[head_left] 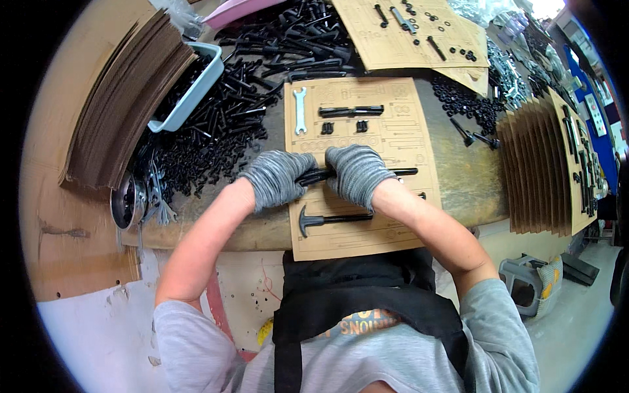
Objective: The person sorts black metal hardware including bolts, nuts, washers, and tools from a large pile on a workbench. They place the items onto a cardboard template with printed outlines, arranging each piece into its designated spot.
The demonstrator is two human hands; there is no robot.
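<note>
Both hands wear grey knit gloves above a printed cardboard sheet. My left hand is closed around a few black bolts. The fingers of my right hand curl at the other end of these bolts, their tips partly hidden. Just right of that hand a black rod sticks out over the sheet; its other end is covered. On the sheet lie a silver open-end wrench, long black bolts, small black screws and a black T-shaped part below my left hand.
Loose black bolts and screws heap at the left, with a pale blue tray and a metal bowl. Another card with hardware lies behind. Cardboard stacks stand left and right. Black nuts pile at right.
</note>
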